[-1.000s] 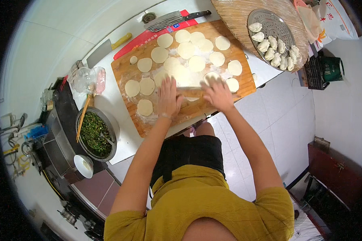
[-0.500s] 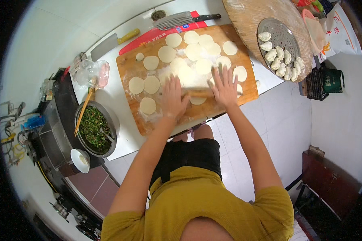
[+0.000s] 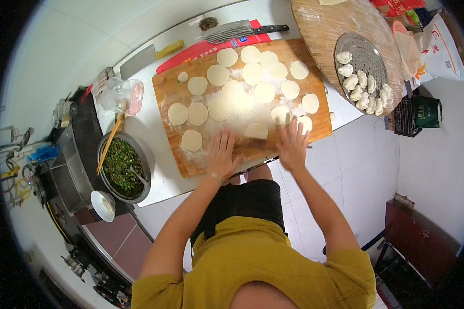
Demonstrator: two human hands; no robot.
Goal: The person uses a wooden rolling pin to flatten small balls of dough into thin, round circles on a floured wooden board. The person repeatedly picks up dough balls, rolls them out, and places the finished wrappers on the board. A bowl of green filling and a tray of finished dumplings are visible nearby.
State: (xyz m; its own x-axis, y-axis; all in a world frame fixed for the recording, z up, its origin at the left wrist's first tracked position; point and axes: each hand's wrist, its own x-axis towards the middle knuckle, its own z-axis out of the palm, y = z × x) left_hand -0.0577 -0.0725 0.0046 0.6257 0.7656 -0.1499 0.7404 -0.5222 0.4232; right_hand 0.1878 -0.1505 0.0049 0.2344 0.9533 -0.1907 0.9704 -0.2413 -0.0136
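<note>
My left hand [image 3: 222,153] and my right hand [image 3: 293,147] lie palm down near the front edge of a floured wooden board [image 3: 166,86]. Their fingers are stretched out. Beneath the palms runs a wooden rolling pin [image 3: 258,150], blurred and partly covered by the hands. Just beyond it, between the hands, sits a single dough wrapper [image 3: 257,131] with a flattened near edge. Many round wrappers are spread over the board, some overlapping in the bright middle. One small dough ball [image 3: 183,77] rests at the far left.
On the left stands a metal bowl of green filling [image 3: 122,170] with chopsticks [image 3: 110,144] across it, beside a small white bowl [image 3: 103,206]. Behind the board lie a cleaver [image 3: 138,62] and a knife [image 3: 229,32]. Folded dumplings [image 3: 356,93] sit on a perforated tray [image 3: 363,49] at right.
Both hands and the rolling pin have drawn back toward me, to the board's near edge. The wrapper between the hands and the floured middle are now more exposed. The whole view has shifted slightly.
</note>
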